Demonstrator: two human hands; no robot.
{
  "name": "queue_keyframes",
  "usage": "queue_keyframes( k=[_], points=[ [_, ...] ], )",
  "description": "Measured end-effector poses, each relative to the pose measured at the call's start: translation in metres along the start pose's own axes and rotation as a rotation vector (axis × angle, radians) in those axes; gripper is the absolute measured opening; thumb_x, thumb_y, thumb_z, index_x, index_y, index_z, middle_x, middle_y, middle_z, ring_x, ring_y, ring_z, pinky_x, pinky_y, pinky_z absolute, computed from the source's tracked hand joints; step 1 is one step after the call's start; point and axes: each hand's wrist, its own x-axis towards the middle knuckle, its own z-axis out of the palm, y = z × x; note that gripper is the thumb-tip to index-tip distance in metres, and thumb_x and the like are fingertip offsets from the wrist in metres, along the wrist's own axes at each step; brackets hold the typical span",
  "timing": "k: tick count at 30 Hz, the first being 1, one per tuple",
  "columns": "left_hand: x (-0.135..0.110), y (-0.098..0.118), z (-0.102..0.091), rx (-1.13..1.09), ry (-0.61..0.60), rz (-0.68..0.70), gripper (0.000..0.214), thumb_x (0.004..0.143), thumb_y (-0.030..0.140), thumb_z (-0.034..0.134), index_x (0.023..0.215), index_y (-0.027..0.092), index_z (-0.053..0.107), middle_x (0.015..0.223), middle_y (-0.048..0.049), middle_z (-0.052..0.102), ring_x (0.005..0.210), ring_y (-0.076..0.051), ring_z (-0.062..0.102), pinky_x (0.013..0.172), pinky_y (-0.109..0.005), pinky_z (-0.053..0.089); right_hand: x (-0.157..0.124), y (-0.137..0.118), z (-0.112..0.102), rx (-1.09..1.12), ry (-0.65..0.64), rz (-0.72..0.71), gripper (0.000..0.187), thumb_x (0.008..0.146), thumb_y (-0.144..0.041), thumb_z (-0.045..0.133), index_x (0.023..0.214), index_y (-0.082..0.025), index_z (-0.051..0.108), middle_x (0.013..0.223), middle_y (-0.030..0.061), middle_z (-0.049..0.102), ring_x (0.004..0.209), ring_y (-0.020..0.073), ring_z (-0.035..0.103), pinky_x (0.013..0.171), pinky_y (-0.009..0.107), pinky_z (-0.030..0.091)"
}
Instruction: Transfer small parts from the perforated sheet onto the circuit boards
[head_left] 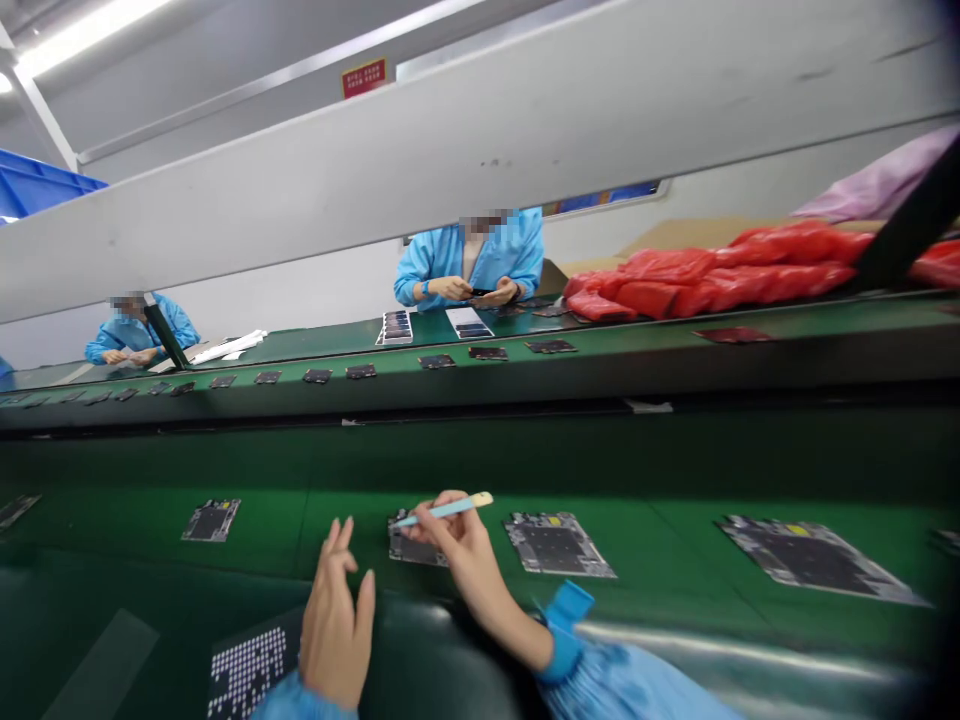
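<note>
My right hand [459, 545] is closed around slim tweezers [448, 508], light blue with a cream end. Their tip points left over a dark circuit board [420, 547] on the green surface, and my fingers partly cover this board. I cannot tell whether the tip touches it. My left hand [337, 610] is held up to the left of the board, fingers stretched out and nothing in it. Beside its wrist lies a dark sheet [251, 665] with rows of small white pieces, partly hidden by the hand. Another circuit board [559, 545] lies just right of my right hand.
More boards lie along the green strip, one at left [211, 520] and a larger-looking one at right [817, 560]. Beyond a raised ledge run several small boards [361, 371] and red plastic bags [720, 270]. Two co-workers in blue sleeves [424, 265] sit across. A white beam [450, 130] crosses overhead.
</note>
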Motion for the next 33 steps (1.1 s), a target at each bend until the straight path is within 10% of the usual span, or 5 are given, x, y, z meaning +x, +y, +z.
queue_keyframes(
  k=[7, 13, 25, 33],
  points=[
    [-0.099, -0.048, -0.003, 0.378, 0.195, -0.257, 0.043, 0.089, 0.034, 0.042, 0.126, 0.013, 0.036, 0.138, -0.0219, 0.041, 0.129, -0.037, 0.035, 0.092, -0.054, 0.044, -0.066, 0.036, 0.043, 0.113, -0.513, 0.652, 0.044, 0.059, -0.044, 0.079, 0.073, -0.021, 0.044, 0.05, -0.0066, 0.057, 0.042, 0.0131, 0.059, 0.049, 0.029, 0.054],
    [-0.086, -0.061, -0.028, 0.25, -0.147, 0.12, 0.071, 0.087, 0.038, 0.05, 0.145, 0.018, 0.014, 0.144, -0.0113, 0.036, 0.132, -0.03, 0.032, 0.1, -0.046, 0.04, -0.079, 0.054, 0.047, 0.126, -0.359, 0.344, 0.039, 0.065, -0.049, 0.075, 0.074, -0.022, 0.047, 0.059, -0.0056, 0.056, 0.048, 0.0132, 0.059, 0.054, 0.027, 0.052],
    [-0.099, -0.048, 0.001, 0.185, 0.106, 0.038, 0.04, 0.09, 0.036, 0.051, 0.128, 0.024, 0.048, 0.12, -0.0047, 0.063, 0.103, -0.018, 0.063, 0.082, -0.02, 0.054, -0.065, 0.04, 0.032, 0.107, -0.328, 0.263, 0.034, 0.07, -0.044, 0.074, 0.076, -0.024, 0.047, 0.066, -0.003, 0.06, 0.056, 0.0153, 0.059, 0.061, 0.029, 0.049],
    [-0.097, -0.031, 0.002, 0.079, 0.177, 0.026, 0.045, 0.097, 0.039, 0.032, 0.138, 0.022, 0.035, 0.123, -0.0039, 0.06, 0.113, -0.017, 0.057, 0.09, -0.023, 0.049, -0.061, 0.033, 0.024, 0.028, -0.366, 0.221, 0.034, 0.067, -0.039, 0.078, 0.071, -0.023, 0.048, 0.069, -0.0028, 0.058, 0.056, 0.0128, 0.055, 0.058, 0.027, 0.047]
  ],
)
